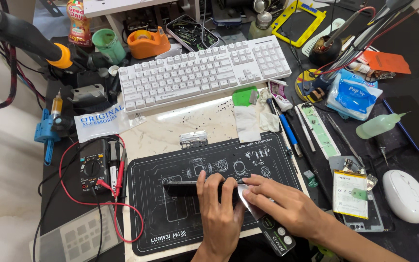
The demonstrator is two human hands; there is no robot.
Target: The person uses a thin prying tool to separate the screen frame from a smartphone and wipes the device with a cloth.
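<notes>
A slim black phone (190, 188) lies on the black printed work mat (170, 223) at lower centre. The left hand (216, 213) grips its right end, fingers curled over it. The right hand (287, 206) pinches a thin glossy film strip (262, 218) beside it. A white keyboard (204, 73) sits above.

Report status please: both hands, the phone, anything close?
Left hand grips dark phone on black mat. Right hand holds thin tool at its edge. Multimeter lies left.
</notes>
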